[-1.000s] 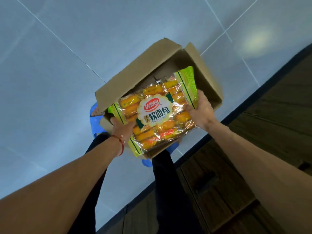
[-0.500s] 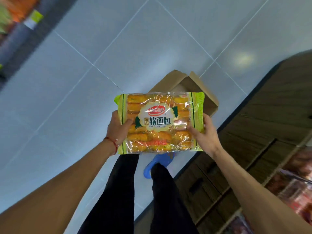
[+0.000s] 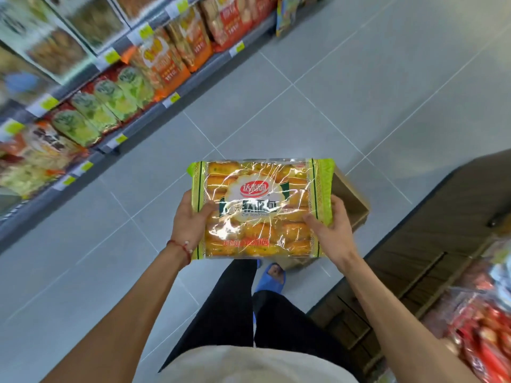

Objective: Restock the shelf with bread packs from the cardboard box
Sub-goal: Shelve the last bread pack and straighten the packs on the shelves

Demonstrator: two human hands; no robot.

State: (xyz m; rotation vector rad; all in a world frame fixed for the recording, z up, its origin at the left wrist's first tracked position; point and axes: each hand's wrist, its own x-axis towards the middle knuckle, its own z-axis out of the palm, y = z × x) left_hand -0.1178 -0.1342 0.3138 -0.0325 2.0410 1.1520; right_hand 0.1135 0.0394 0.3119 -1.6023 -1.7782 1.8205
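A clear bread pack [image 3: 261, 208] with green side bands and golden rolls is held flat at waist height, in front of me. My left hand [image 3: 189, 219] grips its left edge, with a red string on the wrist. My right hand [image 3: 331, 233] grips its right edge. The cardboard box [image 3: 349, 200] sits on the floor behind the pack and is mostly hidden by it. The shelf [image 3: 91, 87] runs along the upper left, filled with green, orange and red snack packs.
Grey floor tiles [image 3: 331, 100] stretch ahead between the shelves. A dark wooden cabinet [image 3: 431, 244] lines the right side, with red packs [image 3: 486, 335] at the lower right. My legs and a blue slipper [image 3: 272, 277] are under the pack.
The bread pack has come up out of the box and toward me, turned level. My view has risen and swung left, bringing the stocked shelf into sight.
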